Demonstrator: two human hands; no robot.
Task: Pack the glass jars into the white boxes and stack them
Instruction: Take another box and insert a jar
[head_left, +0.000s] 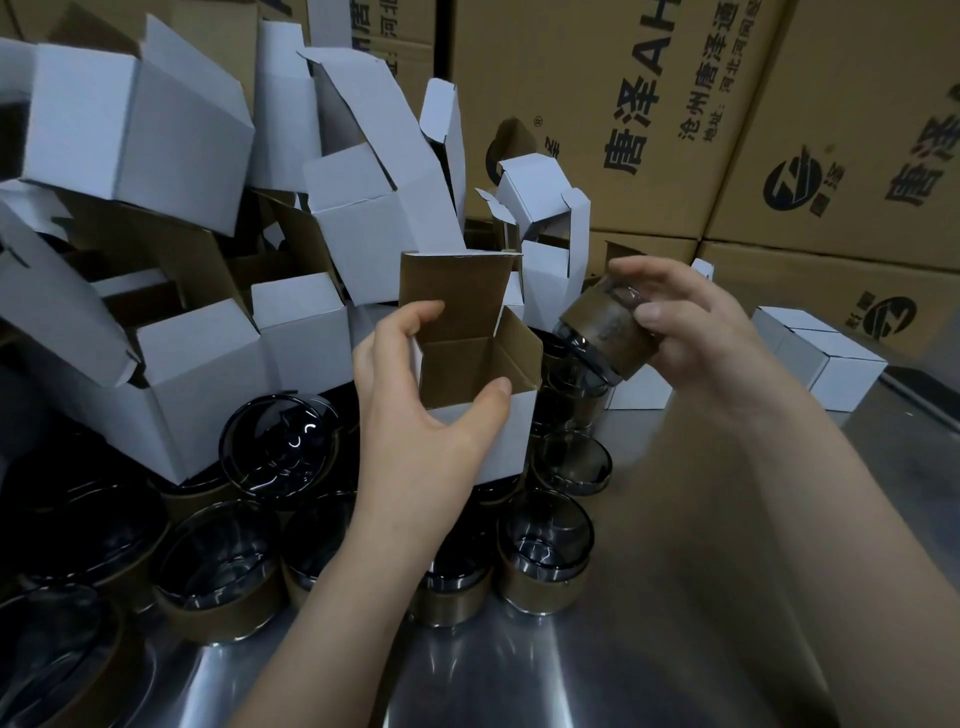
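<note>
Loading step in hand. My left grip (415, 415) is clamped round an open white box (467, 364) at frame centre, flaps up. My right grip (691, 332) is clamped on a glass jar (597, 332), tilted, just right of the box mouth and not yet inside. Next, I judge, the jar must be swung over the mouth, squared and lowered past the side flap. Loose jars (545, 551) crowd the desk (519, 675) below. Empty boxes (156, 130) are heaped upper left, and closed boxes (821, 353) sit at right.
</note>
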